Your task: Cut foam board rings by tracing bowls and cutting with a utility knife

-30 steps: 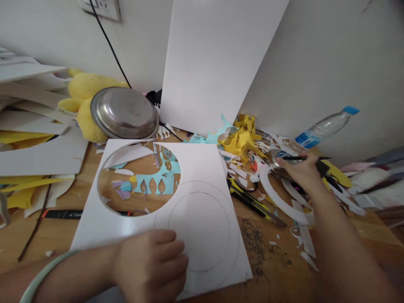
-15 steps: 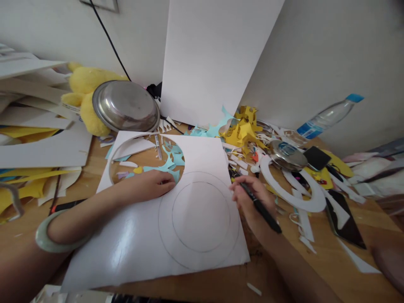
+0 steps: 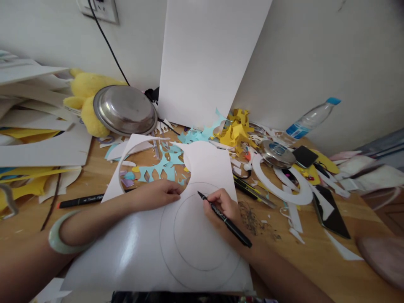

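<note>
A white board (image 3: pixel 145 240) with a large cut-out hole lies in front of me, its far edge bent up a little. Two pencil-like circles, one inside the other, are drawn on its right part. My left hand (image 3: pixel 166 192) rests on the board by the hole's near edge, fingers curled together, with nothing visible in them. Between the fingers of my right hand (image 3: pixel 222 208) is a black marker pen (image 3: pixel 230 227), tilted, its dark tip close to the top of the inner circle. Whether the tip touches the board, I cannot tell.
Blue paper scraps (image 3: pixel 160 168) show through the hole. A second marker (image 3: pixel 80 200) lies left of the board, a cutter knife (image 3: pixel 252 191) right. Beyond are yellow scraps (image 3: pixel 235 132), a metal bowl (image 3: pixel 124 109), a white ring (image 3: pixel 284 185), a phone (image 3: pixel 331 214) and a bottle (image 3: pixel 312 120).
My right hand has moved left from the board's right edge onto the drawn circles, and the pen now points with its tip at the inner one. The view has shifted slightly.
</note>
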`<state>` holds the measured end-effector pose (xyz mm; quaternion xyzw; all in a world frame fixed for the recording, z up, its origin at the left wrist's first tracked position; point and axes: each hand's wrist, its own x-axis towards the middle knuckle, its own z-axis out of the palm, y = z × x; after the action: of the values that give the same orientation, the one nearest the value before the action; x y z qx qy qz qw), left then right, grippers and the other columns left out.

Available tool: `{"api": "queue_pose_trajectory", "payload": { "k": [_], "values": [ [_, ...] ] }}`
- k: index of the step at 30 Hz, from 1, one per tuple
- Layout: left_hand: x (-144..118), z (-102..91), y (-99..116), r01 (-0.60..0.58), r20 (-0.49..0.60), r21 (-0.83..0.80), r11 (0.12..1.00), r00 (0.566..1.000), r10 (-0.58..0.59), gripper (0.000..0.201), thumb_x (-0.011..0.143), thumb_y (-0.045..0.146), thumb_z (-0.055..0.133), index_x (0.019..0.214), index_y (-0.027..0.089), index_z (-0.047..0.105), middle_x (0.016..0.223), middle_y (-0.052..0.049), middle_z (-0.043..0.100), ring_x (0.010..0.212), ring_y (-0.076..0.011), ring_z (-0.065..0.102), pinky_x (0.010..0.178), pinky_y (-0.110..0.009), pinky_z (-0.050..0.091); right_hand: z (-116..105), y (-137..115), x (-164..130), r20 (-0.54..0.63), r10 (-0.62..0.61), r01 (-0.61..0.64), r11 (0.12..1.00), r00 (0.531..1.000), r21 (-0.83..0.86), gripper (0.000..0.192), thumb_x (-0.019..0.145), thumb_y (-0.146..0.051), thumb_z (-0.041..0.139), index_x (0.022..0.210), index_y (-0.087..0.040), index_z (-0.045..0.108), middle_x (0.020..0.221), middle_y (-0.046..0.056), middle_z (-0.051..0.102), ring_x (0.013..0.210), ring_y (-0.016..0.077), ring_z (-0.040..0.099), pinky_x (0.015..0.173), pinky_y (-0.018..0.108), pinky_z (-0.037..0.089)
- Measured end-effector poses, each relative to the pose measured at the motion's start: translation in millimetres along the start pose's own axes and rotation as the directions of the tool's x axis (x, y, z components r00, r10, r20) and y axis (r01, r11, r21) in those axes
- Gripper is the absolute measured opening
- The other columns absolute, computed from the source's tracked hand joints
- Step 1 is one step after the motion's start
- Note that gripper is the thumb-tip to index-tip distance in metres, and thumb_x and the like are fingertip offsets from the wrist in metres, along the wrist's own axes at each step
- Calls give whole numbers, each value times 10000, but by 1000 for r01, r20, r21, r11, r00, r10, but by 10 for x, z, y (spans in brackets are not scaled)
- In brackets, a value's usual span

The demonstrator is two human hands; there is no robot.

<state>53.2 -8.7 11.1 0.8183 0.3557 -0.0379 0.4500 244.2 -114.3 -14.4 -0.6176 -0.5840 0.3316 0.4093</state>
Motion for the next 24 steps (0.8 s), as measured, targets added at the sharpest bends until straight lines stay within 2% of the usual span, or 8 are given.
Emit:
{"api": "queue_pose_trajectory", "payload": {
  "k": [3, 11, 24],
  "values": [
    [-2, -15, 0, -32, 44, -4, 999, 999, 32, 284, 843, 309, 407, 980, 192, 627, 894, 3, 649, 840, -171, 577, 708, -231, 400, 0, 21, -1, 45, -10, 12, 999, 999, -49, 147, 810, -317, 488, 730, -206, 434, 595, -38, 492, 542, 123, 478, 505, 232, 361],
    [-20, -9, 3, 17, 37, 56, 998, 999, -19, 269, 854, 317, 392, 1006, 225, 595, 852, 16, 633, 793, -159, 572, 662, -226, 382, -6, 69, 49, 57, -6, 10, 998, 998, -67, 163, 813, -303, 485, 704, -207, 412, 588, -61, 474, 536, 108, 452, 491, 214, 327],
    [-6, 16, -17, -16, 9, 71, 997, 1000, 15, 291, 852, 326, 389, 1029, 230, 599, 871, 8, 634, 797, -165, 570, 662, -227, 380, 29, 146, 53, 78, 3, -2, 1000, 997, -24, 185, 827, -334, 489, 709, -214, 412, 558, -77, 451, 495, 93, 429, 471, 212, 304]
  ]
}}
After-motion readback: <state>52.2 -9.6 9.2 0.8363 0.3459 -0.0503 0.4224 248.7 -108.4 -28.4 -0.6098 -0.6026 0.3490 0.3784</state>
